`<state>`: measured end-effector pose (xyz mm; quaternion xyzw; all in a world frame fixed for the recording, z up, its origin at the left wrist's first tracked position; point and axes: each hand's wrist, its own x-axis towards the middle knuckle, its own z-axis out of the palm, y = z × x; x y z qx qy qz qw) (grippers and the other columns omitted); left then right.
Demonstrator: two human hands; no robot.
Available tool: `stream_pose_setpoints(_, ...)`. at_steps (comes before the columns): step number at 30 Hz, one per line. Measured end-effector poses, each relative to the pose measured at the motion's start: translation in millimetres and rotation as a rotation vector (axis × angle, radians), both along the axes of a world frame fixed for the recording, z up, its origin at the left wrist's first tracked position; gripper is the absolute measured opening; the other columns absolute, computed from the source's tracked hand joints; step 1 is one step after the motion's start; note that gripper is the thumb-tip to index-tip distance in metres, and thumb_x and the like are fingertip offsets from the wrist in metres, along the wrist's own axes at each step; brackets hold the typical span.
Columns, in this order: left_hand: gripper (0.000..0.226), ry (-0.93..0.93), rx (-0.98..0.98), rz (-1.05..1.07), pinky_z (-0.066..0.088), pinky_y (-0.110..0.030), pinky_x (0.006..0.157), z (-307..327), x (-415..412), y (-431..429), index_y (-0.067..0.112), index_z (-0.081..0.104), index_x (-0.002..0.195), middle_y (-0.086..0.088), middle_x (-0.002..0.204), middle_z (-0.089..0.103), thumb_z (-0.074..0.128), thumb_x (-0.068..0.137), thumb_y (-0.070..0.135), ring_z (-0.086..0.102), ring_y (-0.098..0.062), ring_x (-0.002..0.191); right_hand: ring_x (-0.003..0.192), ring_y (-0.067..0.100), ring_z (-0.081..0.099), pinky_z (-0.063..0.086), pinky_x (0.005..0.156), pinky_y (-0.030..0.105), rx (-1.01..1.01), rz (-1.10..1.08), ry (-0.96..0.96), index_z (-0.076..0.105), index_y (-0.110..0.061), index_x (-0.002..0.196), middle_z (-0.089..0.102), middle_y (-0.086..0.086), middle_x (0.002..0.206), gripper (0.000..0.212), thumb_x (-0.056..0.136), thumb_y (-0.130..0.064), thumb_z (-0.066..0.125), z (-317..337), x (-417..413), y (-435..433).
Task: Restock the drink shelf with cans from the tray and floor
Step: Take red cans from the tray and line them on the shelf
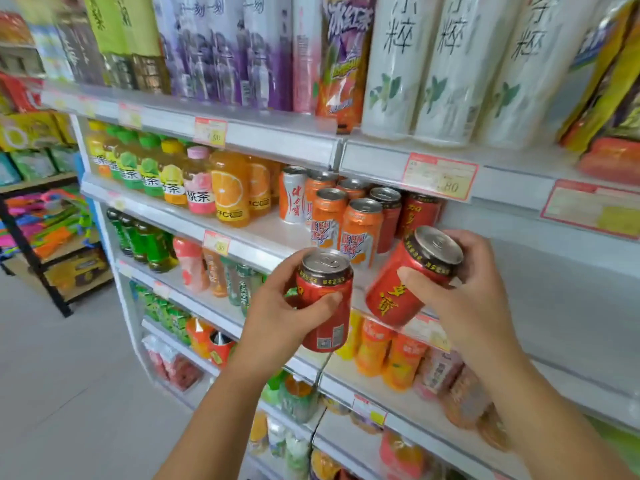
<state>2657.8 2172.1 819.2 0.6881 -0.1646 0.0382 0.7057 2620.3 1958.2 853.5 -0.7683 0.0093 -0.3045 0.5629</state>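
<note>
My left hand [277, 306] grips an upright red can [325, 306] in front of the shelf edge. My right hand [464, 292] holds a second red can [408, 282], tilted to the left, just in front of the drink shelf [263, 233]. On that shelf stand several orange cans [360, 230], a white and orange can [292, 195] and red cans [417, 213] behind them. To the right of the cans the shelf board [540, 251] is bare.
Orange and tea bottles [228, 188] fill the left part of the same shelf. Tall bottles [443, 71] stand on the shelf above, more bottles [391, 355] on the shelves below. A dark rack [38, 251] with colourful goods stands at far left across grey floor [69, 393].
</note>
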Motion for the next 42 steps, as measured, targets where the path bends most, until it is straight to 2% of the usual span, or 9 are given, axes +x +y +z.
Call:
stream_pose_setpoints(4,0.062,-0.058,-0.015,0.013,0.053,-0.016,0.071,11,2,-28,0.025,0.061,0.126,0.004,0.106,0.073,0.078,0.066,0.024,0.07,-0.004,0.086,0.087,-0.013,0.058,0.042,0.073,0.005,-0.093,-0.135,-0.01,0.049,-0.026,0.108,0.06,-0.016,0.104,0.058,0.064,-0.018,0.086,22,27,-37)
stream_pose_setpoints(7,0.063,-0.048,-0.016,0.048,0.052,-0.014,0.072,9,4,-34,0.025,0.061,0.128,0.006,0.106,0.073,0.077,0.067,0.024,0.069,0.0,0.087,0.098,0.005,0.06,0.045,0.084,0.022,-0.161,-0.197,0.052,0.051,-0.024,0.112,0.061,-0.011,0.108,0.062,0.062,-0.03,0.087,15,53,-52)
stream_pose_setpoints(11,0.055,-0.027,0.003,0.075,0.052,-0.014,0.073,3,10,-31,0.026,0.062,0.124,0.009,0.103,0.073,0.082,0.074,0.014,0.067,0.0,0.091,0.099,0.009,0.062,0.05,0.088,0.031,-0.193,-0.188,0.101,0.051,-0.027,0.107,0.062,-0.011,0.105,0.058,0.061,-0.033,0.088,0,86,-58)
stream_pose_setpoints(16,0.051,-0.008,0.028,0.09,0.053,-0.016,0.074,4,22,-24,0.029,0.062,0.125,0.008,0.105,0.072,0.078,0.079,0.011,0.067,-0.001,0.094,0.106,0.012,0.06,0.045,0.087,0.026,-0.166,-0.169,0.104,0.05,-0.029,0.112,0.061,-0.009,0.112,0.058,0.066,-0.033,0.086,-7,113,-60)
stream_pose_setpoints(21,0.052,-0.002,0.023,0.094,0.053,-0.016,0.075,3,31,-27,0.029,0.061,0.125,0.01,0.104,0.073,0.078,0.079,0.012,0.067,-0.001,0.095,0.116,0.016,0.055,0.046,0.098,0.036,-0.194,-0.088,0.22,0.04,-0.037,0.134,0.052,0.001,0.131,0.094,0.053,-0.048,0.087,-22,120,-72)
stream_pose_setpoints(24,0.052,-0.009,0.019,0.088,0.051,-0.012,0.073,3,34,-30,0.028,0.061,0.126,0.01,0.104,0.073,0.078,0.078,0.012,0.067,0.001,0.094,0.112,0.017,0.057,0.048,0.097,0.038,-0.205,-0.084,0.232,0.035,-0.029,0.14,0.055,0.001,0.13,0.093,0.064,-0.026,0.087,-30,122,-78)
stream_pose_setpoints(28,0.052,-0.024,0.029,0.082,0.051,-0.011,0.074,3,37,-34,0.027,0.061,0.126,0.009,0.108,0.072,0.078,0.078,0.012,0.067,-0.001,0.095,0.1,0.022,0.064,0.052,0.092,0.045,-0.158,-0.111,0.228,0.043,-0.017,0.115,0.064,0.009,0.113,0.064,0.067,-0.015,0.085,-33,135,-81)
stream_pose_setpoints(35,0.054,-0.049,0.037,0.063,0.05,-0.009,0.073,7,40,-38,0.025,0.06,0.128,0.009,0.11,0.071,0.077,0.079,0.01,0.066,0.002,0.096,0.101,0.024,0.064,0.053,0.091,0.042,-0.155,-0.13,0.212,0.04,-0.021,0.11,0.06,0.014,0.118,0.06,0.069,-0.018,0.084,-41,151,-88)
stream_pose_setpoints(42,0.053,-0.033,0.028,0.007,0.052,-0.014,0.078,7,42,-44,0.023,0.06,0.129,0.008,0.11,0.072,0.077,0.08,0.01,0.066,-0.002,0.1,0.108,0.019,0.056,0.043,0.086,0.027,-0.181,-0.222,0.216,0.046,-0.011,0.128,0.055,0.005,0.12,0.058,0.081,-0.025,0.076,-23,120,-72)
